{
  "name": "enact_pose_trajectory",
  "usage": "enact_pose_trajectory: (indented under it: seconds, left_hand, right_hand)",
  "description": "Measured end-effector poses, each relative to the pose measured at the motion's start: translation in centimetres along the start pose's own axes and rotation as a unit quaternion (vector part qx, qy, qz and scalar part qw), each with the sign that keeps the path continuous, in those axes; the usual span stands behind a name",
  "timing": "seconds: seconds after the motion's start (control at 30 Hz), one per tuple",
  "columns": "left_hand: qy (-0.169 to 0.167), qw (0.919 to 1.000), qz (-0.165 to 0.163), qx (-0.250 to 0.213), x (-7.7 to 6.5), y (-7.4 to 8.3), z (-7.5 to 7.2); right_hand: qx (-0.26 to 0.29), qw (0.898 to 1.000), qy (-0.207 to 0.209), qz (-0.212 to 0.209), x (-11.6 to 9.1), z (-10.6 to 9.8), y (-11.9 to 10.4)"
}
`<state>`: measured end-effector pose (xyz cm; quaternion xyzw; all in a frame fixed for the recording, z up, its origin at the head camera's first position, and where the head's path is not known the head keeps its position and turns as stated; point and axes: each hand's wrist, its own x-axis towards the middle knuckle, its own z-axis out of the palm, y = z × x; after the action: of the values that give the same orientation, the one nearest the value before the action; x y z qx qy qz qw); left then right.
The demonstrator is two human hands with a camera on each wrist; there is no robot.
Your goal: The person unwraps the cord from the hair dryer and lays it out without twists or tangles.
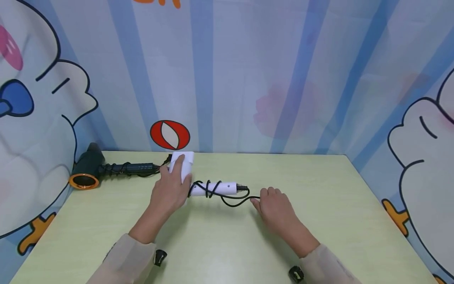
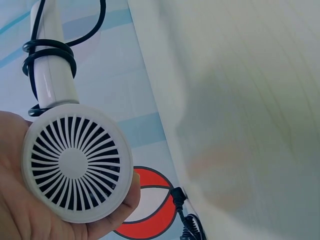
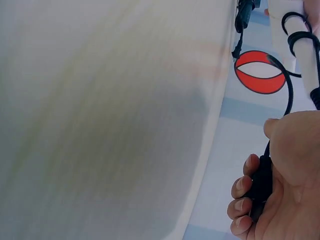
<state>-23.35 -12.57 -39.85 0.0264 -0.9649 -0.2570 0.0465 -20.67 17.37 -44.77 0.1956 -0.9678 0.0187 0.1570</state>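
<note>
My left hand (image 1: 169, 191) grips the head of a white hair dryer (image 1: 184, 161), holding it over the table. In the left wrist view, its round slotted grille (image 2: 73, 163) faces the camera, with the palm and fingers around the rim. The white handle (image 1: 227, 188) points right and has a black cord (image 1: 213, 192) wound round it in several loops. At the cord's free end, my right hand (image 1: 278, 211) curls its fingers round the black plug (image 3: 261, 182); part of the plug is hidden in the palm.
A dark hair dryer (image 1: 88, 165) with an orange-rimmed end lies at the table's back left, its cord wrapped round the handle. Its plug (image 2: 178, 195) lies near the back edge. A cartoon-printed curtain (image 1: 234, 79) stands behind the pale wooden table (image 1: 227, 252).
</note>
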Motion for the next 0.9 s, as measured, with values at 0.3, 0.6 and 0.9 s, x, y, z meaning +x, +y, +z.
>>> enact_pose_trajectory:
  seconds: [0.3, 0.6, 0.9]
  left_hand:
    - [-0.002, 0.9999, 0.009, -0.007, -0.2, 0.0, 0.0]
    - [-0.001, 0.9998, 0.018, -0.01, -0.3, 0.2, -0.2]
    - [-0.005, 0.9998, 0.019, -0.006, -0.4, 0.3, -0.3]
  right_hand:
    - [-0.015, 1.0, 0.026, 0.009, 0.6, 0.6, 0.7]
    - [-0.007, 0.999, 0.039, 0.029, 1.0, 0.6, 0.9]
    - [-0.004, 0.998, 0.044, 0.04, 1.8, 0.4, 1.2]
